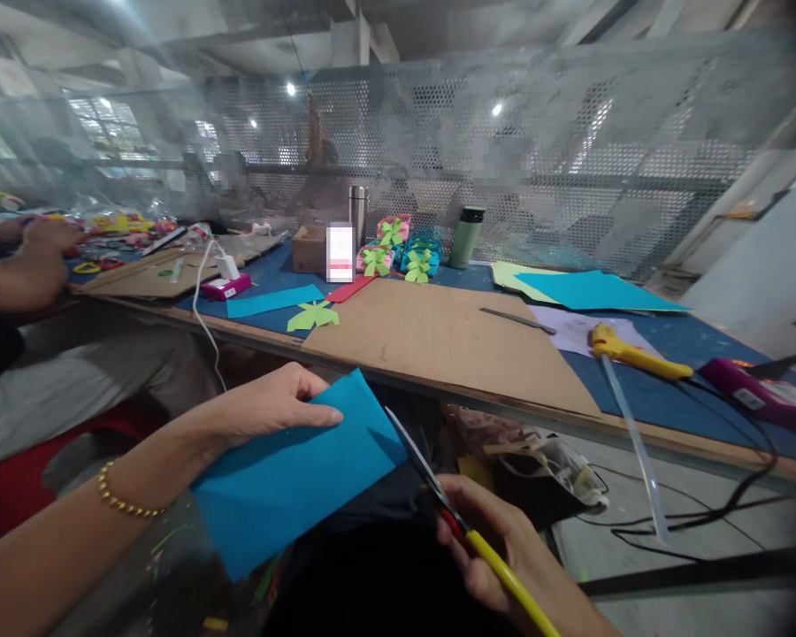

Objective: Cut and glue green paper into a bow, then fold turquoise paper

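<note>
My left hand (279, 402) pinches the upper edge of a blue paper sheet (305, 482), thumb on top, and holds it over my lap. In my right hand (484, 540) is a pair of scissors (461, 526) with yellow and red handles. The blades point up and left, close beside the right edge of the blue sheet; I cannot tell whether they touch it. On the table in front lie a blue paper strip (275, 301), a lime-green cut-out (313, 316) and a red strip (353, 288).
A cardboard sheet (438, 336) covers the table's middle, with a thin metal blade (517, 320) on it. To the right lies a yellow glue gun (637, 354) with a glue stick and cable. Green-bowed paper pieces (391, 257) and a green bottle (466, 239) stand behind. Another person's arm (26, 261) is at left.
</note>
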Demonstrator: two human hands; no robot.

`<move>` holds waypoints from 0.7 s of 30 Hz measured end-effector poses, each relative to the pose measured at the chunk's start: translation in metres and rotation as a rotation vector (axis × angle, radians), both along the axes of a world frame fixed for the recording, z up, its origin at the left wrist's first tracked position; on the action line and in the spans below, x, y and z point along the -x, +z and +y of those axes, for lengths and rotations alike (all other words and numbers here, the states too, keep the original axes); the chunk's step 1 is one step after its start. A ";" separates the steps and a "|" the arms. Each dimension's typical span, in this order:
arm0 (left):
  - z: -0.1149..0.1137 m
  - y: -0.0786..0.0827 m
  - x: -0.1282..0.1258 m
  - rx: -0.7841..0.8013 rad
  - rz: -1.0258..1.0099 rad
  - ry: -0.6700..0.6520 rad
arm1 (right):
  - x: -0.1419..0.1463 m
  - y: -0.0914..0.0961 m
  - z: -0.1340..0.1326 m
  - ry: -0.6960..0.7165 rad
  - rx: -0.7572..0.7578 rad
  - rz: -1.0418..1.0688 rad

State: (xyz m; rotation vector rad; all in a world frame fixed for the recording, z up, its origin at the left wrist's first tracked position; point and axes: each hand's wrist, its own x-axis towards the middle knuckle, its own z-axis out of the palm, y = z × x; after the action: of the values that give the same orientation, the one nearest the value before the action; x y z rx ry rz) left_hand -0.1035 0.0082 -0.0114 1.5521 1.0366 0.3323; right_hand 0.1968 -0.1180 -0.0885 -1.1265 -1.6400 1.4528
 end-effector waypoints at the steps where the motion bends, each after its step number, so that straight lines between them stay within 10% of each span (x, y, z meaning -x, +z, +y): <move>1: 0.000 0.000 0.001 -0.005 0.005 -0.001 | 0.000 0.002 -0.001 -0.009 -0.008 -0.021; 21: -0.003 0.001 0.001 0.002 -0.010 -0.005 | 0.001 0.001 0.000 -0.015 0.014 -0.019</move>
State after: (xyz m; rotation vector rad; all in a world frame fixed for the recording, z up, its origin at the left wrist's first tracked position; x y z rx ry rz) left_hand -0.1041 0.0056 -0.0104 1.5495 1.0247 0.3354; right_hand 0.1956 -0.1184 -0.0871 -1.1612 -1.6331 1.4510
